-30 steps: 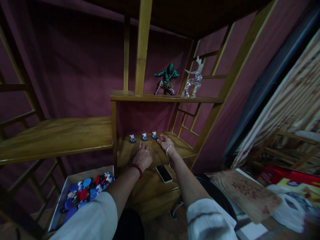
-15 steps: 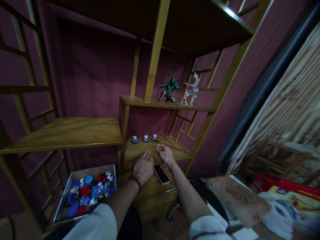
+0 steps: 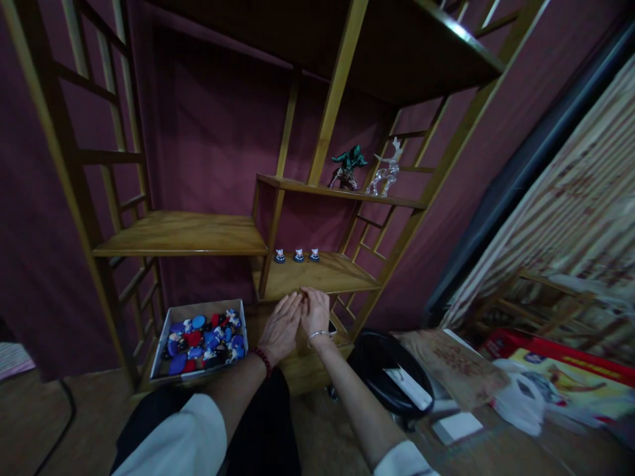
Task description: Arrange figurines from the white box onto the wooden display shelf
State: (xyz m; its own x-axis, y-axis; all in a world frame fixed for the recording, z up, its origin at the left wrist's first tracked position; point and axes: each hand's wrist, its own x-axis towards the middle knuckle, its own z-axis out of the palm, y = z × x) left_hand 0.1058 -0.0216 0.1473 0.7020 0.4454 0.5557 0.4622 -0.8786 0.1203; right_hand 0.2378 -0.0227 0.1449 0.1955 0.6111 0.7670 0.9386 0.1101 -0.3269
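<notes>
My left hand (image 3: 282, 325) is stretched out with its fingers straight, in front of the lower shelf. Against its fingertips side lies my right hand (image 3: 315, 312), fingers slightly bent and loosely apart. Nothing shows in either hand, though the space between the palms is hidden. Behind them, three small figurines on dark round bases, a left one (image 3: 280, 256), a middle one (image 3: 298, 255) and a right one (image 3: 314, 254), stand in a row on the lower shelf (image 3: 342, 272). A phone (image 3: 333, 326) lies mostly hidden behind my right wrist.
At left stands an open box (image 3: 157, 360) full of blue, red and white figurines. A green-cloaked figure (image 3: 350, 165) and a clear deer ornament (image 3: 387, 170) occupy the shelf above. A black stool (image 3: 370, 360) and a red-and-yellow package (image 3: 560, 373) are at right.
My hands have come together and drawn back from the shelf. The view has shifted, showing more floor and the cabinet's left side. The three figurines still stand in their row.
</notes>
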